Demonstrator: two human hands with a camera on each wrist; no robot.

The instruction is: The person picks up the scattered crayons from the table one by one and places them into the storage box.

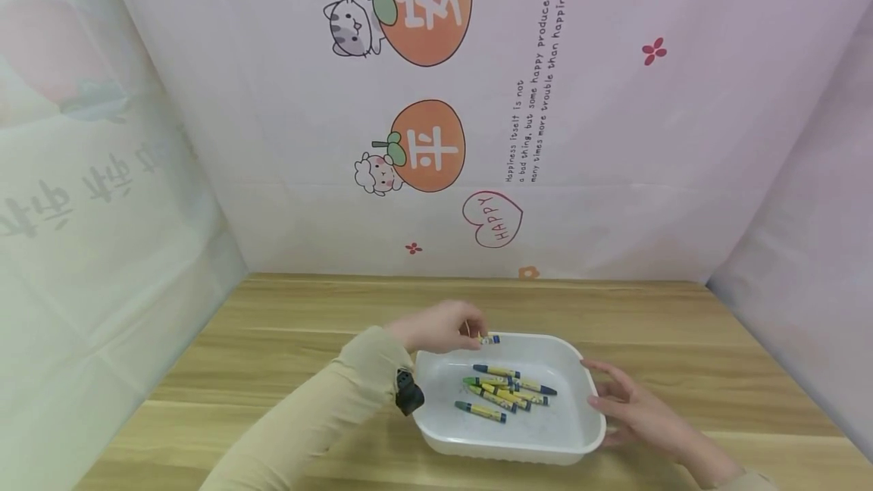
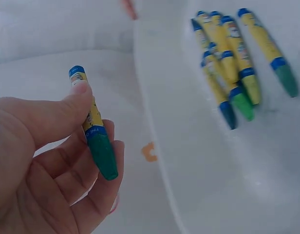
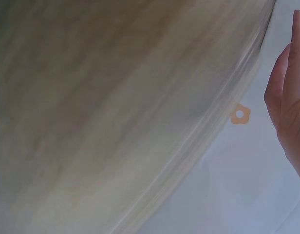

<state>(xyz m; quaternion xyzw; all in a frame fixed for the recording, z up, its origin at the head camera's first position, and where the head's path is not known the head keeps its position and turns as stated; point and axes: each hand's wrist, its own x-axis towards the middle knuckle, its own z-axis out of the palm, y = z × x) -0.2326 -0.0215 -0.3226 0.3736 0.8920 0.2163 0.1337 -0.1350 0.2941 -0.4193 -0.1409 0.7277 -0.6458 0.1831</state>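
My left hand (image 1: 443, 326) pinches a crayon (image 2: 101, 151) between thumb and fingers. It has a dark green tip and a yellow wrapper with blue bands. In the head view this hand is over the far left rim of a white plastic tray (image 1: 436, 430). Several more crayons (image 1: 480, 411), yellow-wrapped with green, yellow and blue ends, lie in the tray, most bunched in the middle. At the tray's right side, my right hand (image 1: 634, 408) rests its extended fingers and thumb against the rim. Only part of that hand shows at the edge of the right wrist view.
The tray stands on a wood-grain table (image 1: 307, 347). Behind the table hangs a pale printed cloth (image 1: 293, 135) with orange fruit drawings and lettering, and more cloth closes in both sides. A black wrist camera (image 1: 408, 392) on my left wrist overlaps the tray's left edge.
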